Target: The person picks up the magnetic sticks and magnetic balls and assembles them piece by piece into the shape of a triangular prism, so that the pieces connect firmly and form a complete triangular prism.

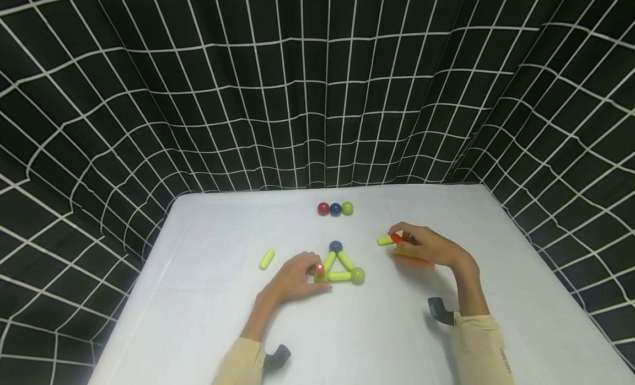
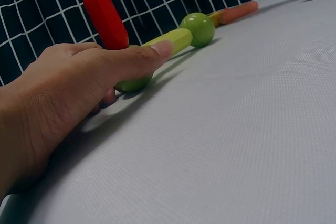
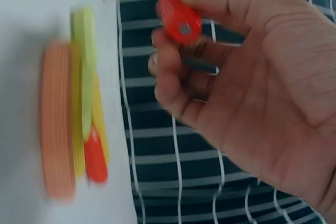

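Note:
On the table lies a triangle of yellow-green sticks (image 1: 340, 276) with a blue ball (image 1: 335, 246) at its far corner and a green ball (image 1: 358, 276) at the right one. My left hand (image 1: 296, 277) holds the left corner's green ball (image 2: 135, 84) between thumb and fingers. From that ball rises a red stick (image 2: 106, 18). Over to the right, my right hand (image 1: 428, 248) pinches another red stick (image 3: 180, 18) between thumb and fingers, off the table. Beside and below it lie orange sticks (image 3: 56, 124), yellow sticks (image 3: 77, 108) and a loose red stick (image 3: 95, 158).
A red ball (image 1: 323, 208), a blue ball (image 1: 335, 209) and a green ball (image 1: 347, 208) sit in a row toward the back. One yellow-green stick (image 1: 267, 259) lies left of my left hand. Dark grid-patterned curtains (image 1: 307, 98) surround the white table (image 1: 208, 319).

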### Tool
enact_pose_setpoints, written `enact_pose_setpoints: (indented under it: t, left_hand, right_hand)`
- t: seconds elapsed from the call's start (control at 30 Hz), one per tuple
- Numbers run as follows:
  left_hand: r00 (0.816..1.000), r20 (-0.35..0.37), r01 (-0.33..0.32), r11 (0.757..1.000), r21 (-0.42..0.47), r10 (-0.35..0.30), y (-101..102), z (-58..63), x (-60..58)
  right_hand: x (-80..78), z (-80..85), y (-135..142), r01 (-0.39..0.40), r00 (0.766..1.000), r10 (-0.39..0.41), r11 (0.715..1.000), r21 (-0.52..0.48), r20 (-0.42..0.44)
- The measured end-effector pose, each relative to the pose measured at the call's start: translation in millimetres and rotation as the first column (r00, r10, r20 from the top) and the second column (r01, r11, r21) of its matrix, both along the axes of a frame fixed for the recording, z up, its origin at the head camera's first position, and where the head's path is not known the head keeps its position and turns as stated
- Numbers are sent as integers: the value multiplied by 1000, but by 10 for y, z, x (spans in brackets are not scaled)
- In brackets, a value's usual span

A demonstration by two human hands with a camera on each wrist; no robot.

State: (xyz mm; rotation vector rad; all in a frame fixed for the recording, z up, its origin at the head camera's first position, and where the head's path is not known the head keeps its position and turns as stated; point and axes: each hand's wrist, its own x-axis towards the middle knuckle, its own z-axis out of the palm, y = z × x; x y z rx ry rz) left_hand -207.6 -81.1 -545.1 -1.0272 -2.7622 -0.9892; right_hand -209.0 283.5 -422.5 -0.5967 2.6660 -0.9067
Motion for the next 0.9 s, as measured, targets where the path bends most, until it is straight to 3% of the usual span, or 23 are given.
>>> enact_pose_setpoints:
  t: [0.13,0.33,0.53,0.63,0.9]
  left_hand:
    - [1000,-1,0,1000,-5,0,4,-2,-9]
    - [1000,26,-15,1000,-15,15,2,-19,-15]
    - [1000,14,-7,1000,-5,7,8,-16,-17]
    - [1000,20,-4,1000,-6,4,6,-21,-19]
    - [1000,14,-1,1000,-9,2,-8,-22,-23]
  right_hand:
    - [-1,20,-274,-117,993,117,991,-69,-5]
    - [7,26,-611,-235,972,235,971,-40,-3]
    - [-3,-45,-733,-326,944,328,944,-45,38]
    - [-8,-83,-756,-338,937,341,940,-53,70]
    - [-18,-124,-757,-303,949,302,953,-2,93]
